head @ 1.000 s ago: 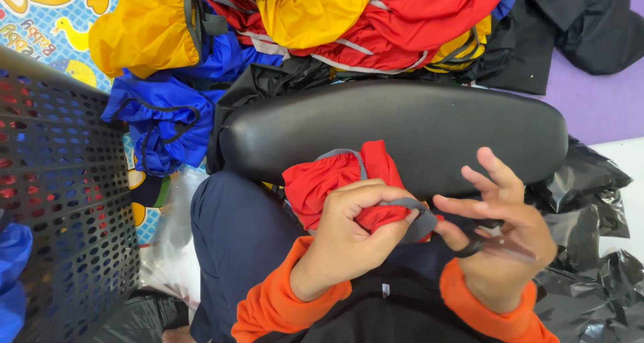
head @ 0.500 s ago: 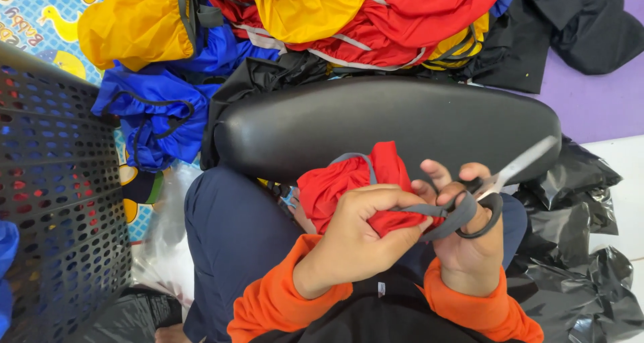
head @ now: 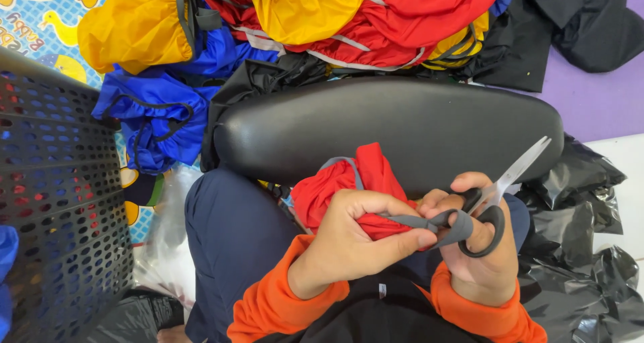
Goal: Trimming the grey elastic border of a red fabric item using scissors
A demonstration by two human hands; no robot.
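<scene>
Scissors (head: 493, 202) gripped in right hand (head: 479, 249), blades open (tips toward black cushion (head: 402, 125)). Red fabric bundle (head: 339, 188) with grey strap (head: 429, 221) clutched in left hand (head: 355, 239), over lap.

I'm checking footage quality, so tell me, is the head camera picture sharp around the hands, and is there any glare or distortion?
Head view: left hand, right hand and scissors are reasonably sharp, no evident motion blur; soft glare streaks the black padded seat and the scissor blades; lighting is even with faint shadows; the perforated black basket at the left edge looks stretched by wide-angle distortion.
</scene>
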